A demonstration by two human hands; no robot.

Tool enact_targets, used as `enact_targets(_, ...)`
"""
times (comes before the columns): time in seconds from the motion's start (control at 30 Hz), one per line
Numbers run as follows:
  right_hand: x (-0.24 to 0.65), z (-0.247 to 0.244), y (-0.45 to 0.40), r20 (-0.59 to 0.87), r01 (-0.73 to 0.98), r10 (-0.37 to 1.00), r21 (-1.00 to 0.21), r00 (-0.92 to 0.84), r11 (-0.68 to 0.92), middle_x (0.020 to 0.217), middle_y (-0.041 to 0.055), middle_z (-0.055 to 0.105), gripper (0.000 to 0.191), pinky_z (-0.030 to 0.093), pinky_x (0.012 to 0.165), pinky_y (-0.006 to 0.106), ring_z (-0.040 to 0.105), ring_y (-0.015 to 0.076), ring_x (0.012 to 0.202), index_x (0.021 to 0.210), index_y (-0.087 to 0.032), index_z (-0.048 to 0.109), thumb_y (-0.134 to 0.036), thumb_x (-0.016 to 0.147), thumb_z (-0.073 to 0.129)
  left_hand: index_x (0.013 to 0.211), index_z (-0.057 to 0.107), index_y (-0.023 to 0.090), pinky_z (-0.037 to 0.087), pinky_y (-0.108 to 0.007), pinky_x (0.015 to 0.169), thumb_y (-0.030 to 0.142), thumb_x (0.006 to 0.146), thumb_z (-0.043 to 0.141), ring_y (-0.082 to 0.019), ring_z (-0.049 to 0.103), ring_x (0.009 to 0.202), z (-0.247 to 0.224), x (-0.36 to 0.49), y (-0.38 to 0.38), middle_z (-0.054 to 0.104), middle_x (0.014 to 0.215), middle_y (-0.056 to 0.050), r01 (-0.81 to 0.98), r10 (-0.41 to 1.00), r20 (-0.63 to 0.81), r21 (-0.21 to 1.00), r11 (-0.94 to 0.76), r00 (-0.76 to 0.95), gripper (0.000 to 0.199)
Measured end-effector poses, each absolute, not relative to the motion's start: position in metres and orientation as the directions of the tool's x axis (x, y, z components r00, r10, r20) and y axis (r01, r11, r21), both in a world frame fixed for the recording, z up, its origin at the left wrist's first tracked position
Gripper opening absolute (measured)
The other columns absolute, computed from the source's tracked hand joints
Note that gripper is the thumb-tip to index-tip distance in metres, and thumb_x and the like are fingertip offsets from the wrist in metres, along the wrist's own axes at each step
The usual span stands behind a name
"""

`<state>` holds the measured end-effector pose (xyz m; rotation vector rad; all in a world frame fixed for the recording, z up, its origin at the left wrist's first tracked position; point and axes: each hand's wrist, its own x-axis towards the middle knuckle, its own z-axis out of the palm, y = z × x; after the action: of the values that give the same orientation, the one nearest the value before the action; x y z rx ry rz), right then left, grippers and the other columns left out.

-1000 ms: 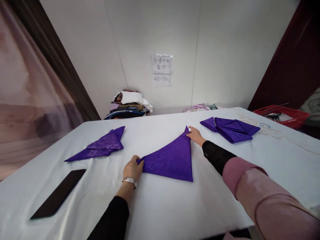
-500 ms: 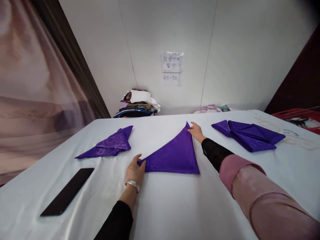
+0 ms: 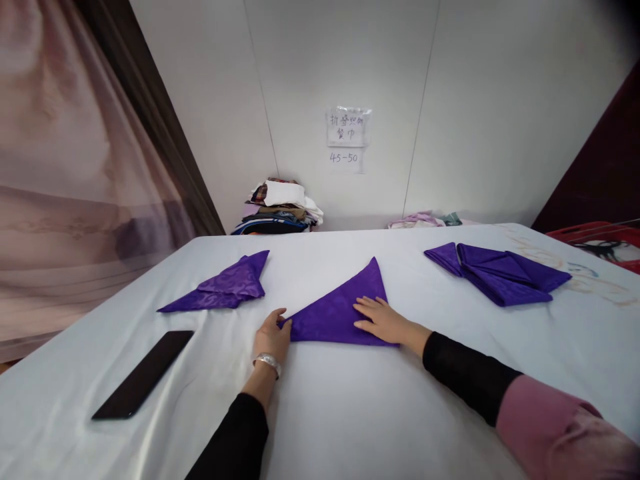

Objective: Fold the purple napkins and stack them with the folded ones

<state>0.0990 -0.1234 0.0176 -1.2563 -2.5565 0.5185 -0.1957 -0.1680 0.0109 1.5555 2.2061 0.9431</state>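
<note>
A purple cloth [image 3: 327, 310], folded into a triangle, lies flat at the middle of the white-covered table [image 3: 340, 413], its peak pointing away from me. My left hand [image 3: 273, 339], with a silver bracelet at the wrist, pinches its left corner between thumb and fingers. Spread over the right part of the cloth, my right hand [image 3: 383, 321] rests palm down with the fingers apart, holding nothing. Another folded purple cloth [image 3: 233, 283] lies to the left, and folded purple fabric [image 3: 500, 270] is at the right.
A black flat slab [image 3: 145, 373] lies at the table's left front. Stacked clothes [image 3: 280, 207] and pink fabric [image 3: 417, 220] sit beyond the far edge, below a paper sign [image 3: 349, 128]. A curtain [image 3: 85, 173] hangs at left; a red basket [image 3: 605, 233] stands right.
My right hand has let go of the cloth's far peak and moved nearer, down onto its right part. The peak now lies lower. My left hand still pinches the left corner.
</note>
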Motion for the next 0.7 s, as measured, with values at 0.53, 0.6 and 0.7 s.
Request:
enact_targets(0.53,0.113,0.004,-0.2,0.275,0.734,0.76,-0.21,-0.589,0.646,0.126,0.0108,0.054,0.04,0.039,0.098,0.041,0.049,0.0229,0.115,0.122,-0.015,0.054,-0.016,0.087,0.034,0.099,0.06,0.02,0.043,-0.028,0.067,0.026,0.07,0.054,-0.016,0.057,0.067,0.019,-0.2,-0.182,0.063,0.083,-0.002,0.629,0.901,0.145,0.76,0.162,-0.408,0.03)
enact_targets(0.6,0.118,0.002,-0.198,0.309,0.73,0.743,-0.181,-0.593,0.658,0.124,0.0104,0.056,0.043,0.041,0.096,0.04,0.052,0.022,0.112,0.121,-0.015,0.055,-0.01,0.084,0.033,0.097,0.061,0.02,0.043,-0.029,0.069,0.025,0.068,0.054,-0.016,0.056,0.067,0.019,-0.201,-0.184,0.062,0.081,-0.002,0.605,0.901,0.153,0.784,0.139,-0.405,0.03)
enact_targets(0.7,0.125,0.0,-0.197,0.332,0.732,0.738,-0.169,-0.588,0.66,0.12,0.0082,0.059,0.045,0.044,0.094,0.038,0.055,0.0209,0.108,0.12,-0.018,0.056,-0.007,0.082,0.034,0.097,0.061,0.02,0.043,-0.03,0.071,0.023,0.065,0.053,-0.017,0.056,0.069,0.019,-0.203,-0.187,0.063,0.084,-0.002,0.549,0.91,0.154,0.831,0.091,-0.384,0.033)
